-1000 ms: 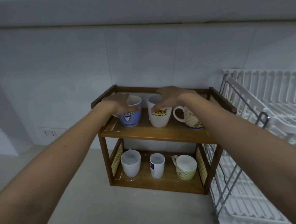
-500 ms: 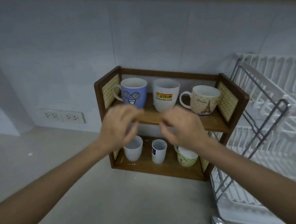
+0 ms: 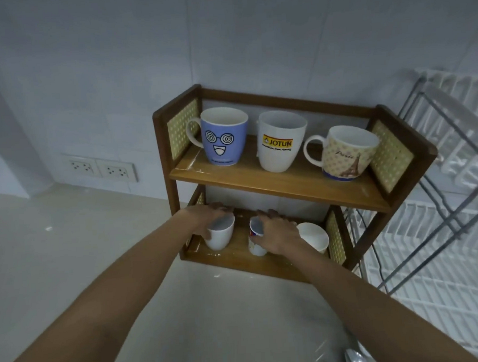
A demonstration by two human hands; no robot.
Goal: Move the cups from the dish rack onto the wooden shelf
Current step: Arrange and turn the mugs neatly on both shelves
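A two-tier wooden shelf stands against the tiled wall. Its top tier holds a blue face mug, a white JOTUN mug and a cream Paris mug. On the bottom tier my left hand grips the rim of a plain white cup. My right hand wraps a small white cup with a red and blue print. A third cup stands to the right, partly hidden by my right hand.
A white dish rack with a metal frame stands right of the shelf, touching its side. Spoons lie at the bottom edge. Wall sockets sit left of the shelf. Pale countertop spreads to the left and front.
Both hands let go of the top-tier mugs, pulled back, then dropped to the bottom tier and closed on two cups there. The view tilted downward.
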